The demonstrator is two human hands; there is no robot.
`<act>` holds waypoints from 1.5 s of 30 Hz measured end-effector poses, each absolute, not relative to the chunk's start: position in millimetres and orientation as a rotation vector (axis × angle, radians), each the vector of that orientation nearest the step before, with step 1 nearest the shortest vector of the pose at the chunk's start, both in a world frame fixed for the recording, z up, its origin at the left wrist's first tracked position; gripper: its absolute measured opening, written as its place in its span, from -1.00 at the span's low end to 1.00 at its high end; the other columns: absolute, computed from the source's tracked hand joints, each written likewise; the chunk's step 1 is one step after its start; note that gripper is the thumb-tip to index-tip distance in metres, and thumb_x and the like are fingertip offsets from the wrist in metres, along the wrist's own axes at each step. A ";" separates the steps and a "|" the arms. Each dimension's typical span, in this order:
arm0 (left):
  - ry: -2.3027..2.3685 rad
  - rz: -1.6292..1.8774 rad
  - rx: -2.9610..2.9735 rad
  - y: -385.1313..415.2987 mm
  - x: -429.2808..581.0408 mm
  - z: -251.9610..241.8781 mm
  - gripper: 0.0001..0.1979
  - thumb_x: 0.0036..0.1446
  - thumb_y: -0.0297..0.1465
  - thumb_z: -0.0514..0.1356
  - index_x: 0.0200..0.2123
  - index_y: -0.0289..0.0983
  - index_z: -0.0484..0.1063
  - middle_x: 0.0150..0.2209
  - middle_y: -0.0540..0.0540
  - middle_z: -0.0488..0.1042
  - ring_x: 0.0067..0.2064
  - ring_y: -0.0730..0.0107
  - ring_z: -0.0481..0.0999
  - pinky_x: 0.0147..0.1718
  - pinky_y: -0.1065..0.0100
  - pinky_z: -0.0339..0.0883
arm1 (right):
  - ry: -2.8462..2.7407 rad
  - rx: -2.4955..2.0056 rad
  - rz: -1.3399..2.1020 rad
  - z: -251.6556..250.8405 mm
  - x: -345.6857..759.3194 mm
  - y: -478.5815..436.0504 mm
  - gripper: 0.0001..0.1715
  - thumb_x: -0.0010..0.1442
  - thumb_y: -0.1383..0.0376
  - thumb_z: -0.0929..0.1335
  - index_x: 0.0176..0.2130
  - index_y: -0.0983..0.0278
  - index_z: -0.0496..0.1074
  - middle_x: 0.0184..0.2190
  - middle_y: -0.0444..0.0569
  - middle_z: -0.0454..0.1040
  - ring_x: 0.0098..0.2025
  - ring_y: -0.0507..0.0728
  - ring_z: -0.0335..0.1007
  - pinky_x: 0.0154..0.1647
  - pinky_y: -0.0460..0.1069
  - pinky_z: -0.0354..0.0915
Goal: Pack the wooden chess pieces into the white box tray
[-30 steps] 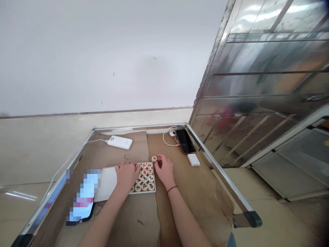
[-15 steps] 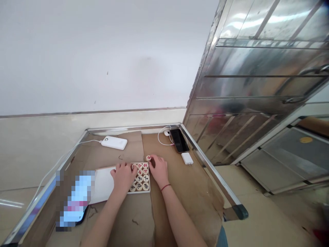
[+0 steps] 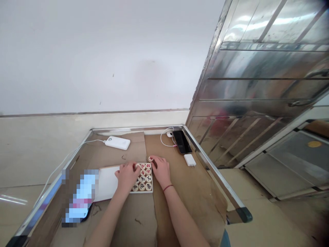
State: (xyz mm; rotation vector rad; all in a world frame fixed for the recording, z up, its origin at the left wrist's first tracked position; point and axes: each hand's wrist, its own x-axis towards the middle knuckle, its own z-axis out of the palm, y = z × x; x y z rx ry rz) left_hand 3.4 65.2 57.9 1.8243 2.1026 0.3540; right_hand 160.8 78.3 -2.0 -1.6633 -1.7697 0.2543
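- Since a second ago the right hand (image 3: 161,170) has drawn the loose round piece (image 3: 150,159) in from further out on the cardboard, so it now sits just at the top right corner of the white tray (image 3: 108,181); the left hand has barely shifted.
- The right hand's fingertips pinch that loose piece, which lies on the cardboard (image 3: 185,185) touching or all but touching the tray's far edge, at about one o'clock from the tray's middle.
- The left hand (image 3: 127,175) lies palm down over the tray's middle, fingers curled loosely onto the pieces in tray (image 3: 145,177); it seems to press or steady them rather than grip one, though I can't tell for certain.
- The filled rows sit in the tray's right part; its left part shows bare white.
- I'd judge the step in hand to be packing chess pieces into the tray, with this one about to go in. The next move calls for lifting it over the rim and setting it flat in a free slot without nudging its neighbours.
- Around them: a power bank (image 3: 117,142) at eleven o'clock, a dark phone (image 3: 181,142) and white plug (image 3: 190,160) at two o'clock.
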 end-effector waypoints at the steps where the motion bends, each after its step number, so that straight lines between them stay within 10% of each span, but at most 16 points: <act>1: 2.104 0.360 1.823 65.2 3.2 57.6 -0.72 0.16 -0.25 0.01 -0.19 -0.16 0.47 -0.13 -0.12 0.54 -0.02 0.03 0.35 -0.11 0.06 0.09 | -1.784 -1.654 0.250 -1.9 160.6 78.3 -0.67 0.19 0.38 0.27 -0.09 0.09 0.44 -0.11 -0.08 0.53 -0.13 0.16 0.33 -0.20 0.00 0.13; 24: 2.161 0.470 1.709 65.5 -12.3 56.6 -0.71 0.17 -0.21 0.02 -0.17 -0.15 0.45 -0.10 -0.11 0.53 0.02 -0.04 0.32 -0.06 -0.02 0.10 | -1.684 -1.655 0.253 -7.8 162.4 78.9 -0.64 0.17 0.38 0.25 -0.05 0.15 0.43 -0.15 0.00 0.51 -0.11 0.19 0.32 -0.13 0.06 0.21; 36: 1.538 1.081 1.677 43.9 13.0 51.5 -0.78 0.05 -0.29 0.10 -0.24 -0.22 0.41 -0.26 -0.07 0.49 -0.24 0.31 0.47 -0.21 0.28 0.40 | -1.784 -0.967 0.190 7.5 139.7 48.5 -0.54 0.22 0.36 0.25 0.11 0.13 0.35 -0.04 0.02 0.49 -0.01 0.11 0.42 0.02 0.04 0.38; 45: 1.679 1.153 2.005 31.3 -12.3 38.9 -0.69 0.19 -0.20 0.04 -0.08 -0.21 0.39 -0.12 -0.17 0.49 -0.04 0.17 0.43 0.00 0.15 0.28 | -1.448 -1.435 0.061 -8.5 169.1 71.0 -0.63 0.23 0.25 0.25 -0.02 0.30 0.44 -0.13 0.14 0.52 -0.09 0.20 0.41 -0.02 0.13 0.33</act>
